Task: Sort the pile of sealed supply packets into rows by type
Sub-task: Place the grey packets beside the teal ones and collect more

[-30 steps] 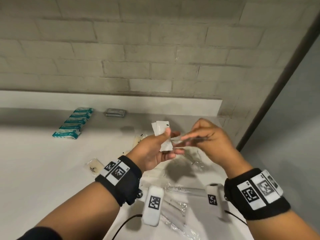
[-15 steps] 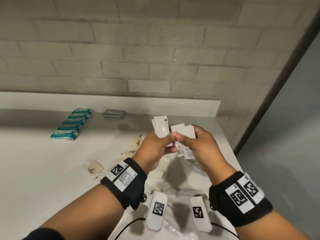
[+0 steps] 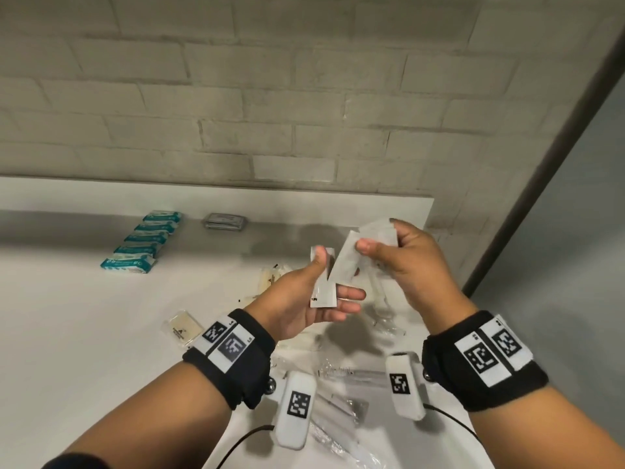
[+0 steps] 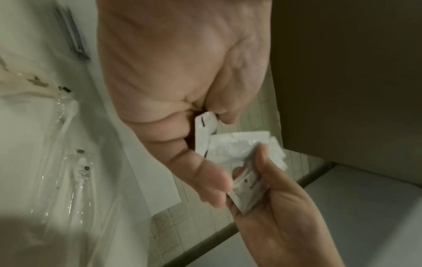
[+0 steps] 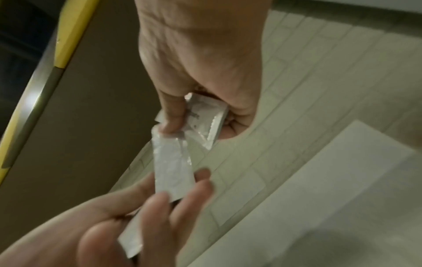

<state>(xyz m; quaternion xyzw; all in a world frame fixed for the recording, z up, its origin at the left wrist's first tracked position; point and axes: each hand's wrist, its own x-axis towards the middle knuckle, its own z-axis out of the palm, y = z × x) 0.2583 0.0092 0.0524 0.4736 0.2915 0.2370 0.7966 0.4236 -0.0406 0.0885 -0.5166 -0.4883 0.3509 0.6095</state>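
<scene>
Half a second ago our two hands were pressed close together with the white packets bunched between them; now they have drawn apart, and the right hand has lifted up and away to the right while the left hand sits lower with its palm turned up. The left grip is partly closed: the thumb presses a small stack of white packets down onto the fingers, whose tips lie nearly straight beyond the stack's lower edge. The right grip is closed in a pinch, thumb on the near face and fingers curled behind, holding a fan of white packets; one of these slants down from the pinch until its lower end reaches the left fingers, just beside the left hand's stack. In the wrist views that slanted packet bridges the two grips. Below both grips the remaining pile of clear and cream sachets lies on the counter. Far to the left of the left grip a row of teal packets lies sorted, with a grey packet just beyond it.
</scene>
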